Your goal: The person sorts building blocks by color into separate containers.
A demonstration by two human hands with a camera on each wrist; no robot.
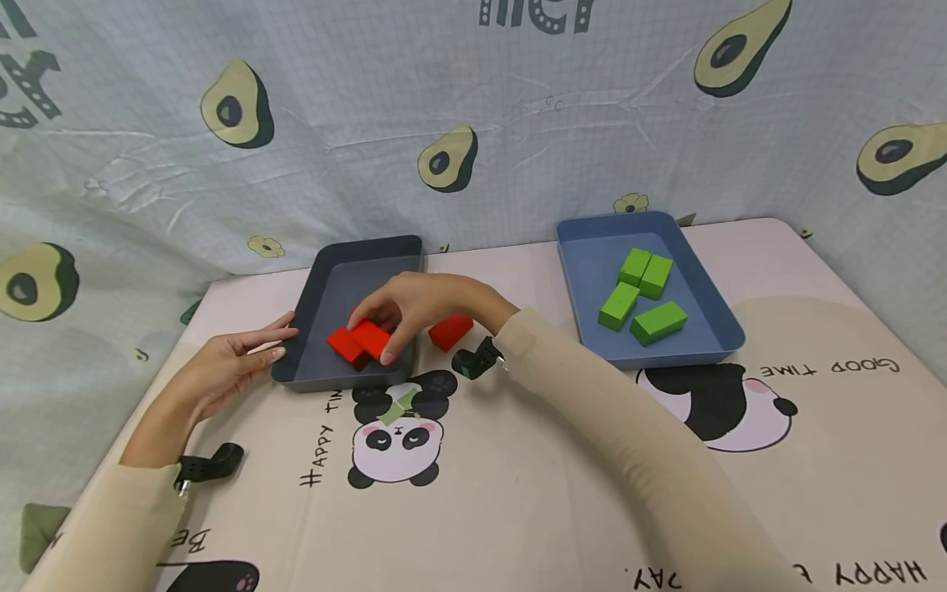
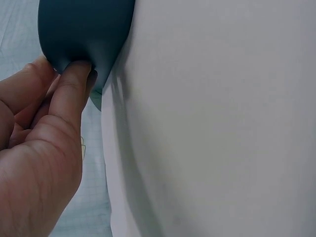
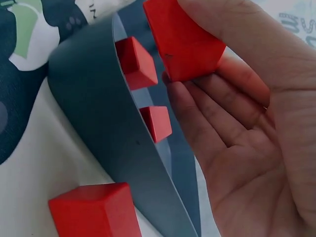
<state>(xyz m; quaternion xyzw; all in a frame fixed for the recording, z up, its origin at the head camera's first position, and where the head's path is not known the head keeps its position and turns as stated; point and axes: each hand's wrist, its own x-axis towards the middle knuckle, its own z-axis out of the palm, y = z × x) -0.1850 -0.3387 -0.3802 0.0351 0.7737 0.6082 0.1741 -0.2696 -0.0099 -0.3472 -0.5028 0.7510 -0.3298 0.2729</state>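
Note:
My right hand (image 1: 414,306) pinches a red block (image 1: 370,339) between thumb and fingers, above the near end of the dark grey tray (image 1: 362,256). In the right wrist view this held block (image 3: 185,42) is raised over the tray wall, with two red blocks, one nearer (image 3: 138,64) and one smaller-looking (image 3: 157,123), visible inside. Another red block (image 1: 450,331) lies on the table just right of the tray, partly covered by the right wrist. Fingertips of my left hand (image 1: 225,370) touch the tray's left side, fingers fairly straight.
To the right stands a blue-grey tray (image 1: 573,271) holding several green blocks (image 1: 658,322). A pale cloth with panda prints (image 1: 395,452) covers the table. Behind it hangs a curtain with avocado prints (image 1: 447,160). Black wrist cameras (image 1: 477,358) sit on both wrists.

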